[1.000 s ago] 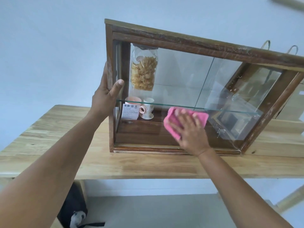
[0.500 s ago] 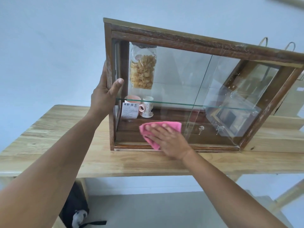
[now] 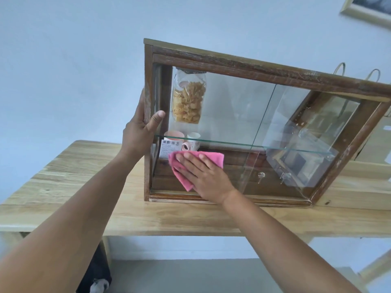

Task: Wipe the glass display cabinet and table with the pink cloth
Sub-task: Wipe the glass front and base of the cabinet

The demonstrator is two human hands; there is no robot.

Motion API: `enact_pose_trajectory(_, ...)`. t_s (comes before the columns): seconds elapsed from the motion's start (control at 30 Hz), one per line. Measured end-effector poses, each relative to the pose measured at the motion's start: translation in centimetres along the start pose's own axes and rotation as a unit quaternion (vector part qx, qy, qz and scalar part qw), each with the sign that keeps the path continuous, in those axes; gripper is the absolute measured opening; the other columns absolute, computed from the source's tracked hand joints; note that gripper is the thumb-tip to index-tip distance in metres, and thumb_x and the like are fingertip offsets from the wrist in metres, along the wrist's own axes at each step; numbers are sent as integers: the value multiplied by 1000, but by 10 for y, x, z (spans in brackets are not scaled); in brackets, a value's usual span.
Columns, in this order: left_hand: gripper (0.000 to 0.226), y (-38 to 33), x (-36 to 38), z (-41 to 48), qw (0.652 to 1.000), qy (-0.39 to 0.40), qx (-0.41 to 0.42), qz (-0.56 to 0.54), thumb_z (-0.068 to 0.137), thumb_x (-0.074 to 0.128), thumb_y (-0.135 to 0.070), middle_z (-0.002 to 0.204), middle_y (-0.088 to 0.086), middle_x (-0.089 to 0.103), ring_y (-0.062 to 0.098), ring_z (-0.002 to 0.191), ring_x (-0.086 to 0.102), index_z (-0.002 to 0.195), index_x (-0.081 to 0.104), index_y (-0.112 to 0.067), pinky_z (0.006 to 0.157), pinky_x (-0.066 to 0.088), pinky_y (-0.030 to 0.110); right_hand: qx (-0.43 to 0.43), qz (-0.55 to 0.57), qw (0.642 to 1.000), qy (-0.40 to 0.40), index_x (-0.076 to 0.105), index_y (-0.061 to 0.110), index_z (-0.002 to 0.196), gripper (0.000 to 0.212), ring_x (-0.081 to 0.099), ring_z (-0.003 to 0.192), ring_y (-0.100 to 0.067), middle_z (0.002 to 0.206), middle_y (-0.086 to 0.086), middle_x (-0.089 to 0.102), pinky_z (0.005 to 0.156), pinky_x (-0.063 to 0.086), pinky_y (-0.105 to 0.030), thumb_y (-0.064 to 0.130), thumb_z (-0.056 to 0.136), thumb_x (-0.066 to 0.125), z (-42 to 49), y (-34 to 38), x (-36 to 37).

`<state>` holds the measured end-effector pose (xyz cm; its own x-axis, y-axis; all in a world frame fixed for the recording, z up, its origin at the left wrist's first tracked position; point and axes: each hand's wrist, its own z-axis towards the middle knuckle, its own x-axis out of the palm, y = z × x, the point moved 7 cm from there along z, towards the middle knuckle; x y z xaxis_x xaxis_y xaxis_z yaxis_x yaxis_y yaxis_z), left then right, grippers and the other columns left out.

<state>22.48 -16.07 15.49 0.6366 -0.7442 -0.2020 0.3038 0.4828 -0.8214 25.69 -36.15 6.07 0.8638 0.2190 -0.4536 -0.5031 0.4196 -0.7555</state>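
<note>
— pink cloth (image 3: 214,160) lies flat on the lower left glass of the cabinet (image 3: 254,66), under straight fingers of the right hand (image 3: 203,176).
— left hand (image 3: 140,127) grips the frame edge; upper glass and table (image 3: 84,187) probably remain.

Bright even daylight, soft shadows, faint reflections on the glass, wide-angle bending at edges
</note>
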Motion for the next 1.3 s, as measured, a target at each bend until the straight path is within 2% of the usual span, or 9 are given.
enact_pose_trajectory(0.17, 89, -1, 0, -1, 999, 1, -7, 35, 81, 40, -87, 155, -14, 50, 22, 131, 59, 159, 23, -49, 101, 51, 38, 197, -5, 980, 14, -10, 13, 159, 100, -7, 153, -32, 165, -17, -7, 124, -5, -48, 34, 92, 62, -51, -81, -3)
enact_pose_trajectory(0.3, 87, -2, 0, -2, 1000, 8, -11, 25, 82, 42, -85, 157, -16, 47, 17, 130, 58, 159, 25, -48, 105, 51, 42, 408, 70, 901, -128, 8, 4, 158, 74, -2, 153, -31, 165, -20, 6, 125, -2, -47, 24, 101, 49, 6, -150, -37)
enact_pose_trajectory(0.5, 94, -11, -4, -4, 994, 67, -2, -86, 81, 23, -96, 166, -8, 36, 17, 153, 34, 161, 26, -46, 125, 29, 50, 250, 100, 949, -165, 31, 2, 153, 58, 21, 149, -35, 158, -23, 32, 124, 4, -44, 30, 104, 44, 98, -102, -61)
enact_pose_trajectory(0.67, 72, -19, -3, -6, 985, 100, -32, -137, 94, -3, -75, 145, -17, 60, 10, 125, 65, 154, 32, -57, 88, 58, 37, 184, 90, 963, -177, 31, 7, 154, 59, 24, 149, -31, 159, -15, 34, 124, 12, -44, 26, 100, 47, 142, -69, -70)
enact_pose_trajectory(0.8, 83, -20, 1, -9, 981, 86, -53, -166, 89, 23, -87, 159, -17, 44, 0, 143, 43, 160, 31, -44, 116, 40, 28, 144, 97, 980, -99, 26, 6, 156, 53, 23, 151, -29, 162, -14, 29, 125, 6, -41, 18, 104, 27, 101, -21, -49)
enact_pose_trajectory(0.9, 83, -20, 2, -11, 988, 53, -29, -144, 89, 60, -67, 154, -29, 44, -17, 134, 43, 162, 30, -40, 111, 37, 10, 25, 83, 996, -18, 37, 13, 153, 51, 32, 148, -24, 159, -7, 36, 125, 13, -39, 14, 105, 19, 56, 30, -26)
enact_pose_trajectory(1.1, 77, -6, 2, -11, 991, 36, -38, -119, 93, 68, -42, 152, -12, 54, 13, 141, 50, 160, 30, -44, 117, 42, 50, -142, 49, 986, 77, 61, 27, 135, 57, 63, 107, -21, 142, 3, 57, 86, 54, -35, 29, 78, 64, -16, 29, -13)
enact_pose_trajectory(1.2, 76, -5, 3, -14, 992, 33, -48, -111, 91, 65, -51, 153, -16, 52, 16, 142, 49, 157, 27, -53, 114, 44, 54, 73, 166, 983, -12, 67, 24, 121, 28, 60, 86, -12, 111, 3, 68, 74, 55, -38, 24, 98, 53, -20, -56, -34)
enact_pose_trajectory(1.3, 71, -4, 6, -14, 992, 24, -43, -117, 100, 62, -42, 160, -11, 44, 20, 148, 41, 160, 25, -48, 117, 42, 54, 354, 178, 911, -111, 65, 28, 117, 27, 57, 88, -15, 108, -1, 59, 66, 58, -39, 39, 100, 47, -18, -157, -62)
